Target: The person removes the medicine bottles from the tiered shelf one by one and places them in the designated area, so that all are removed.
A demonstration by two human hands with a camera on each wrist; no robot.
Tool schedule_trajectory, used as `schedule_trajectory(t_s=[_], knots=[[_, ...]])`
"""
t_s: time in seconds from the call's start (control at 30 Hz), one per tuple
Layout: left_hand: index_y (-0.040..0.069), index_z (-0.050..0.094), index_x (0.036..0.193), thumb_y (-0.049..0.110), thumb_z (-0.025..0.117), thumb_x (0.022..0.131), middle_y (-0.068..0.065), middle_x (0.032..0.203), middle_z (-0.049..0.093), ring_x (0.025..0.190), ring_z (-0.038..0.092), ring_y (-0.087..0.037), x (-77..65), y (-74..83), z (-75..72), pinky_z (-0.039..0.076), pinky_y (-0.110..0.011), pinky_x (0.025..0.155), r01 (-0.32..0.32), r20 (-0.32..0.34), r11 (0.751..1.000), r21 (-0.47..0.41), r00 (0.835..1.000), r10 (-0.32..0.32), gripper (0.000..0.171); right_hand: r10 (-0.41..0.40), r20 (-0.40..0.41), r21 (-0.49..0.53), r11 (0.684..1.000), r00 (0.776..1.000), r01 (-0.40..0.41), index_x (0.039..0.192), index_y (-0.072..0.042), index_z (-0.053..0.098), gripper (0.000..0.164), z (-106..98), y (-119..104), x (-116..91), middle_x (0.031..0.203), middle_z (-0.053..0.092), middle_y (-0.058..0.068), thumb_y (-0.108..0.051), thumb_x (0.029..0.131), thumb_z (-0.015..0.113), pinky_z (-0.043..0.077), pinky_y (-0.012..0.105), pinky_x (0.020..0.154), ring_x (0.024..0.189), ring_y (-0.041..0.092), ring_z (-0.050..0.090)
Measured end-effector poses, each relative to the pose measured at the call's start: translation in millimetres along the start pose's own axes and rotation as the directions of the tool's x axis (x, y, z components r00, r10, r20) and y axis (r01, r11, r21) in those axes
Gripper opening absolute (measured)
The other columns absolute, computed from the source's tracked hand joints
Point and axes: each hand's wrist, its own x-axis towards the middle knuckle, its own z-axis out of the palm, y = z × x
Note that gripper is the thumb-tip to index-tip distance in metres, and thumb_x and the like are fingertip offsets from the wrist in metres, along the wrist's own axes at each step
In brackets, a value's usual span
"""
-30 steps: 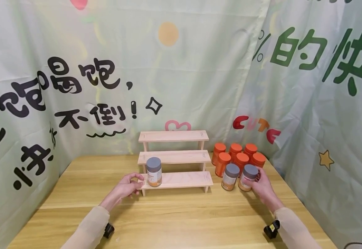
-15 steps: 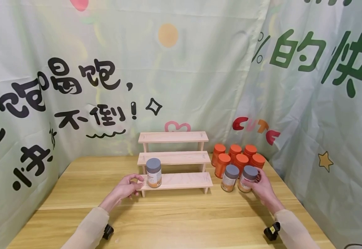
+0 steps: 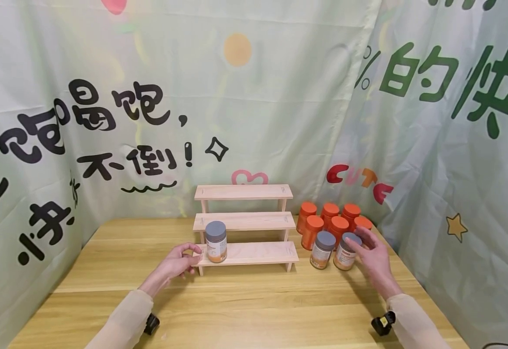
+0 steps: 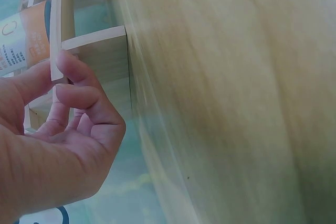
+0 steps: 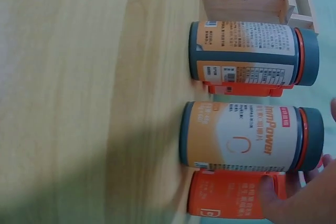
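My left hand (image 3: 183, 261) pinches the left end of the lowest step of a pale wooden three-tier display rack (image 3: 254, 252); the left wrist view shows thumb and fingertips on the board (image 4: 60, 24). Just beside it, a grey-capped supplement bottle (image 3: 216, 242) stands upright on that step. My right hand (image 3: 373, 259) is at the cap of the right-hand grey-capped bottle (image 3: 344, 254), fingers loosely spread around it. In the right wrist view this bottle (image 5: 241, 136) has its front label showing. A second grey-capped bottle (image 3: 322, 251) stands to its left, label turned differently.
Several orange bottles (image 3: 312, 232) stand in rows behind the grey-capped pair, right of the rack. They all rest on a wooden table (image 3: 254, 305). A printed cloth curtain (image 3: 280, 97) hangs close behind and at the sides.
My right hand has loosened from the right-hand grey-capped bottle and risen to its cap, uncovering its label. The left hand stays on the rack.
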Motion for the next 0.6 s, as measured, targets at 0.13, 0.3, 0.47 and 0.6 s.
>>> schedule_trajectory(t_s=[0.13,0.3,0.47,0.6], knots=[[0.011,0.059,0.111,0.015,0.065,0.093,-0.006,0.077,0.063,0.062,0.059,-0.018,-0.1,0.5,-0.2,0.041,-0.026,0.047,-0.001,0.001,1.0,0.002,1.0,0.001,0.02,-0.047,-0.084,0.064,0.997,0.995,0.053,0.138,-0.01,0.053,0.06,1.3,-7.0,-3.3,0.13,0.058,0.001,-0.031,0.087,0.075,0.043,0.005,0.082,0.107,0.0,0.053],[0.011,0.059,0.111,0.015,0.065,0.092,-0.006,0.075,0.062,0.061,0.059,-0.017,-0.2,0.1,-0.5,0.041,-0.025,0.047,-0.001,0.0,1.0,0.004,1.0,0.001,0.02,-0.117,-0.15,0.097,0.987,0.982,0.132,0.13,-0.009,0.061,0.048,5.1,-17.3,-6.6,0.12,0.064,-0.003,-0.026,0.087,0.075,0.045,0.004,0.082,0.1,-0.004,0.058],[0.012,0.059,0.111,0.016,0.065,0.092,-0.006,0.075,0.062,0.061,0.059,-0.017,-0.6,0.1,-0.8,0.041,-0.025,0.047,0.004,0.0,1.0,0.008,1.0,-0.004,0.02,-0.222,-0.195,0.142,0.957,0.955,0.251,0.121,0.001,0.065,0.037,14.6,-25.4,-9.2,0.102,0.068,-0.013,-0.011,0.087,0.074,0.048,0.007,0.079,0.091,-0.001,0.063],[0.012,0.059,0.112,0.016,0.065,0.092,-0.006,0.076,0.061,0.062,0.059,-0.017,-0.3,1.0,-0.7,0.041,-0.025,0.048,0.004,-0.001,1.0,0.008,1.0,-0.004,0.021,-0.272,-0.151,0.13,0.948,0.95,0.292,0.116,0.004,0.065,0.032,23.9,-33.3,-15.3,0.093,0.068,-0.018,-0.009,0.088,0.072,0.049,0.011,0.071,0.082,-0.001,0.062]])
